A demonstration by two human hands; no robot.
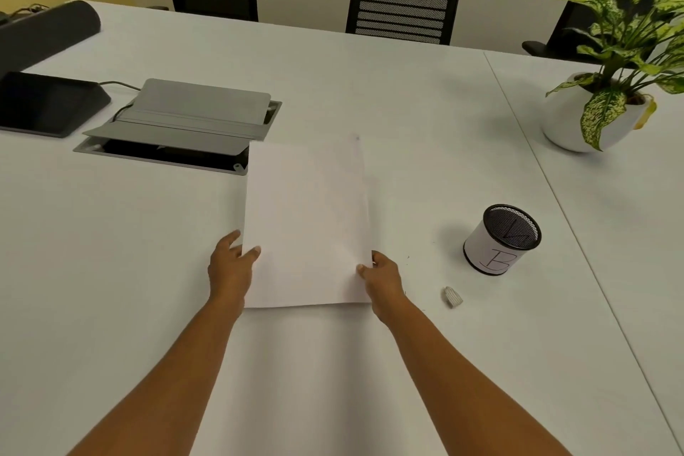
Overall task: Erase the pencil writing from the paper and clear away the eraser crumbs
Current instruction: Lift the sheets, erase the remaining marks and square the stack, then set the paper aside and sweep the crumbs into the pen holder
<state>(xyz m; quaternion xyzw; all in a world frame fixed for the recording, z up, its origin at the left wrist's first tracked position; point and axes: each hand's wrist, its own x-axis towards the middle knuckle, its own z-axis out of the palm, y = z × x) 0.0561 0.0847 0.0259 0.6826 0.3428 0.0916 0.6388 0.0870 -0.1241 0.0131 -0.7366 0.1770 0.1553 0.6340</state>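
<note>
At ten o'clock from the middle of the white table (333,363), a dark wedge-shaped device (48,104) sits near the left edge. A thin cable runs from it toward the grey cable box (192,115) just to its right, whose lid stands tilted open above the recess.

The left hand (231,266) grasps the paper (307,226) at the sheet's eight o'clock. Its thumb lies on top of the left edge and its fingers are tucked under or along that edge. The paper is at the centre of the table, directly ahead of the person, long side running away toward twelve o'clock. Its face shows plain white, and its far left corner overlaps the near right corner of the cable box. Whether the sheet lies flat or is raised off the table cannot be told.

The right hand (385,274) pinches the sheet at its four o'clock, thumb on top of the right edge, the other fingers hidden beneath.

At four o'clock from the paper, apart from it, a small whitish eraser (452,296) lies on the table. Just beyond it, at three o'clock from the paper, a black mesh pen cup (501,239) stands upright, wrapped in a white label marked "B". At one o'clock, well apart, a potted plant (607,85) with speckled leaves stands in a round white pot.
</note>
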